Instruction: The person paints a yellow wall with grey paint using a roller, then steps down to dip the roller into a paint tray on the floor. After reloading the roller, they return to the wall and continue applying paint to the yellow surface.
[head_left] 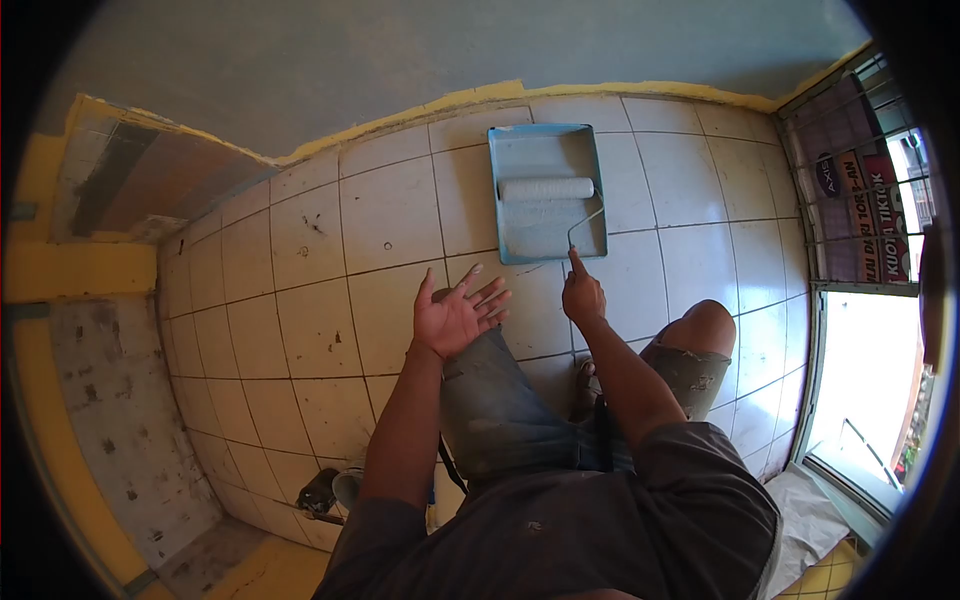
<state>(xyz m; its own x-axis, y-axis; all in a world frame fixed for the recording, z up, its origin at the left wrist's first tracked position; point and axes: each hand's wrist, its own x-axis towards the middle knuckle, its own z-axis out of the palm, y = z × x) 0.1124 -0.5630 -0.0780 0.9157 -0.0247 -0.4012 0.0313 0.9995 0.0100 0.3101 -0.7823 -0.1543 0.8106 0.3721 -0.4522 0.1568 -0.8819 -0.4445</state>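
A blue paint tray [493, 165] lies on the tiled floor ahead of me, its inside coated with pale paint. Across it rests a paint roller [546, 189] with a white sleeve, its wire frame bending down toward me over the tray's near edge. My right hand [583, 297] is closed around the roller's handle, index finger stretched along it; the handle itself is mostly hidden by the hand. Over my left knee, my left hand [459, 315] is held palm up with fingers spread, holding nothing.
A grey wall [300, 70] with a rough yellow lower edge runs behind the tray. To the right are a barred window with a banner [855, 190] and a bright doorway [865, 380]. Near my left elbow stands a small container [347, 488]. A pale sheet [808, 520] lies at lower right.
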